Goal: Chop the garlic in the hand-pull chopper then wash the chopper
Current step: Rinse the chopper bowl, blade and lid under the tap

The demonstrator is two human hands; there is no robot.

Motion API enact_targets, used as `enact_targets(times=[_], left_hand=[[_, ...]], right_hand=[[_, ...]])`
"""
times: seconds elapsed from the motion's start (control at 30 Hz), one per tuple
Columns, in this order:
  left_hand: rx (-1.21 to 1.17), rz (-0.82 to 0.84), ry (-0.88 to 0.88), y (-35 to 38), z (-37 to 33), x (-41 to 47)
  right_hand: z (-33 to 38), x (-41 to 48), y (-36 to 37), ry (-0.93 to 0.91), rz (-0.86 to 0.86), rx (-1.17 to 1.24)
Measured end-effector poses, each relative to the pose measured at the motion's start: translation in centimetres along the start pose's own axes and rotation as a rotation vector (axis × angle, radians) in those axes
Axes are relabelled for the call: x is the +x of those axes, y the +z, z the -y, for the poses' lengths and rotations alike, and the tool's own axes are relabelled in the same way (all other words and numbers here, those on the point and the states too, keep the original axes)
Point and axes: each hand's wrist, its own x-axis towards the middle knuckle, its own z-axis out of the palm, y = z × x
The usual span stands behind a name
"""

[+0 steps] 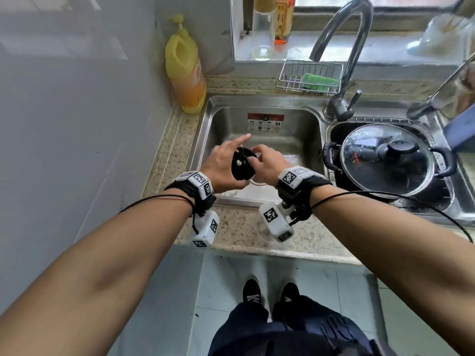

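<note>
Left hand (223,168) grips black chopper lid (240,168) over sink (298,122), forefinger straight; right hand (267,163) pinches its edge. Right basin (372,120) holds lidded pot (390,160).

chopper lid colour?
Black lid, small white spot near its centre. Shows best in the head view.

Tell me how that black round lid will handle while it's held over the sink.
The black lid looks like hard plastic, so probably stiff. The left hand and right hand hold it between them, so it is likely light. The sink below looks wet; a wet lid could slip, and being round it might roll.
</note>
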Motion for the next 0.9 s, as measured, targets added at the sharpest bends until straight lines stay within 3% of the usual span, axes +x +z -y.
enact_targets(times=[0.2,0.37,0.5,0.6,0.8,0.9], left_hand=[[-0.289,0.038,-0.109,0.8,-3.4,5.1],[-0.894,0.007,-0.548,2.3,-6.6,10.1],[-0.946,-0.105,-0.621,3.9,-8.5,13.5],[-1.009,-0.149,-0.650,4.6,-9.3,14.9],[-1.166,-0.221,-0.730,5.1,-10.5,18.2],[-1.193,-0.222,-0.740,5.3,-10.2,19.6]], right_hand=[[-3.8,2.1,-5.1,0.060,-0.101,0.286],[-6.9,4.2,-8.6,0.073,-0.097,0.474],[-9.6,6.0,-11.0,0.064,-0.122,0.539],[-11.4,7.0,-12.1,0.085,-0.278,0.605],[-14.1,9.5,-13.4,0.293,-0.758,0.723],[-15.1,11.2,-13.7,0.370,-0.822,0.739]])
